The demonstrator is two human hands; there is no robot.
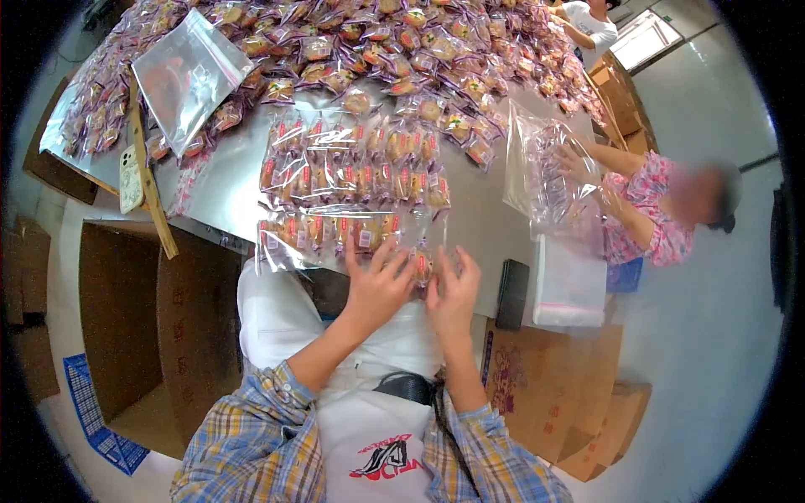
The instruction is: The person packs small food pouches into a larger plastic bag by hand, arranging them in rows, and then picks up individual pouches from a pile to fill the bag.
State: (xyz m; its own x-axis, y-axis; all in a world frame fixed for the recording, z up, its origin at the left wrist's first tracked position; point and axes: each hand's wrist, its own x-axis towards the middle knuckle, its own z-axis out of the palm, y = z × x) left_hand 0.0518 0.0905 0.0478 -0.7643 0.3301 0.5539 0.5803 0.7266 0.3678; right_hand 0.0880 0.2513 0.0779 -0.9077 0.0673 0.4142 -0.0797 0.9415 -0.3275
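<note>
Rows of wrapped cookies (356,178) lie side by side in clear plastic on the metal table (482,201). My left hand (377,281) rests with its fingers apart on the near edge of the front row (323,230). At the right end of that row, my right hand (453,281) touches a single wrapped cookie (422,264), its thumb and fingers around the packet's right side. The cookie lies between my two hands.
A large heap of wrapped cookies (377,42) covers the table's far side. Clear bags (189,75), a phone (131,178) and a wooden strip (151,184) lie left. At right, a co-worker (637,210) handles plastic bags near a dark case (511,293). Cardboard boxes (159,327) stand below.
</note>
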